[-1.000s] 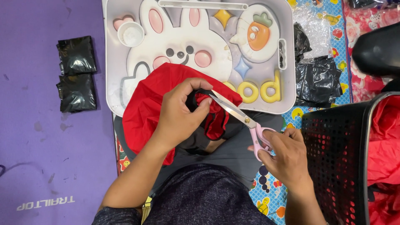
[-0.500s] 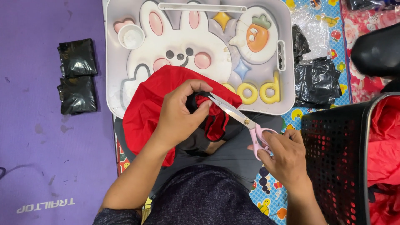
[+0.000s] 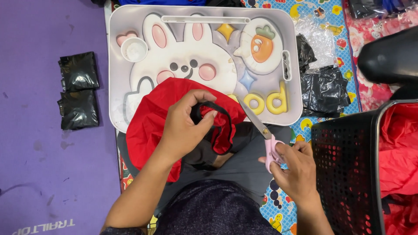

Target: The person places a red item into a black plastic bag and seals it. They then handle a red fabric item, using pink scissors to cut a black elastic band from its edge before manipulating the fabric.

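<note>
Two hands: left (image 3: 185, 126) pinches soft red fabric (image 3: 150, 122), right (image 3: 294, 167) grips pink-handled scissors (image 3: 261, 132).

Bright, even overhead light; sharp, faint shadows.

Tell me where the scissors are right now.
The pink-handled scissors are in the right hand, right of the red cloth, blades pointing up-left over the tray's lower edge.

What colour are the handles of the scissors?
Pink. The scissors have pink handles and silver blades, shown in the head view, in the right hand.
</note>
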